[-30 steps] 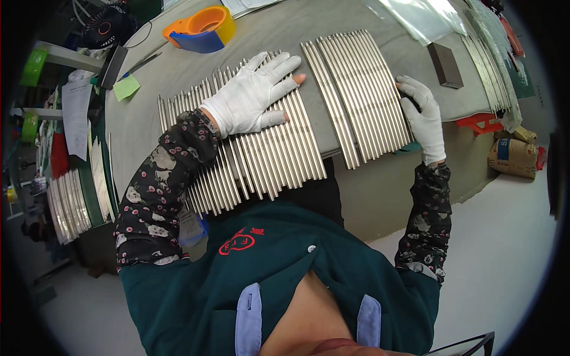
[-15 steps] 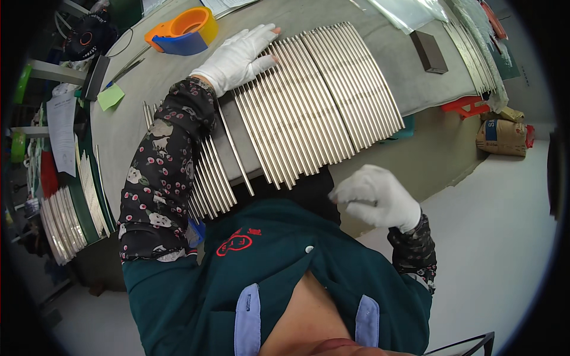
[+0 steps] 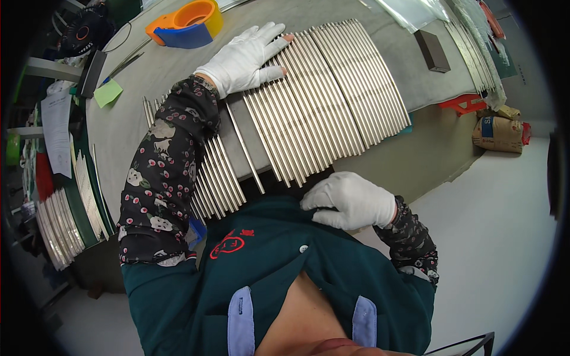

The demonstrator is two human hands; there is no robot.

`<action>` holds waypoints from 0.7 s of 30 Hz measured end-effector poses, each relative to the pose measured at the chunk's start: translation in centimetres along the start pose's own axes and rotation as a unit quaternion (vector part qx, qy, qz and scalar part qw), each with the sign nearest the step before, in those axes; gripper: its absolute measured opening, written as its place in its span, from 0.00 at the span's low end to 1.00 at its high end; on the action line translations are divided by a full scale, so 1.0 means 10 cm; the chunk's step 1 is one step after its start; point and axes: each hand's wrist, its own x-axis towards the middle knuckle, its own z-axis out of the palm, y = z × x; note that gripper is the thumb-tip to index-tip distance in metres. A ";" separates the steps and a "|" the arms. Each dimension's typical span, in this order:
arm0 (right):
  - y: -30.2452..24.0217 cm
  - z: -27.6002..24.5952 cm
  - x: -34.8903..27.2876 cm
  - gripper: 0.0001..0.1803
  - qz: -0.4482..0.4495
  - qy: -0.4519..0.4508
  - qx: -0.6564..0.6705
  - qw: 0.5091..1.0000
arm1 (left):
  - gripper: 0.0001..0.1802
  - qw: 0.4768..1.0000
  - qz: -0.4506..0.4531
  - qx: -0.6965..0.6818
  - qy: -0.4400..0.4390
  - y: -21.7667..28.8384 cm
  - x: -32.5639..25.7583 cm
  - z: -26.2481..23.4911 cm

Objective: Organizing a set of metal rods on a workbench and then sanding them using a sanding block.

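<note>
Red stitched lettering on the shirt (image 3: 273, 228), print on the sack (image 3: 497, 135)! Left hand (image 3: 240, 64), white-gloved, spread flat, hides some upper ends of the rods (image 3: 320, 101), slim, shiny, ranked across the grey table (image 3: 424, 86). Right hand (image 3: 349, 202) half-curls below them; holding anything? Can't tell.

Free tabletop (image 3: 399, 62) between rods (image 3: 362, 83) and dark block (image 3: 432, 51)

I was in a workshop. Metal rods (image 3: 329, 89) lay in rows on my counter (image 3: 133, 127) near a tape dispenser (image 3: 187, 37), and I wore white gloves (image 3: 240, 64).
</note>
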 end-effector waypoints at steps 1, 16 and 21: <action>-0.02 0.08 0.02 0.16 -0.040 0.013 -0.011 0.999 | 0.40 1.000 0.011 0.004 0.013 0.00 0.01 -0.01; -0.07 -0.05 0.12 0.16 0.118 0.005 -0.056 0.991 | 0.35 0.993 0.012 -0.119 0.006 -0.07 -0.28 -0.21; -0.10 0.00 0.14 0.15 0.114 0.020 -0.038 0.993 | 0.38 0.978 0.012 -0.209 0.018 -0.14 -0.41 -0.12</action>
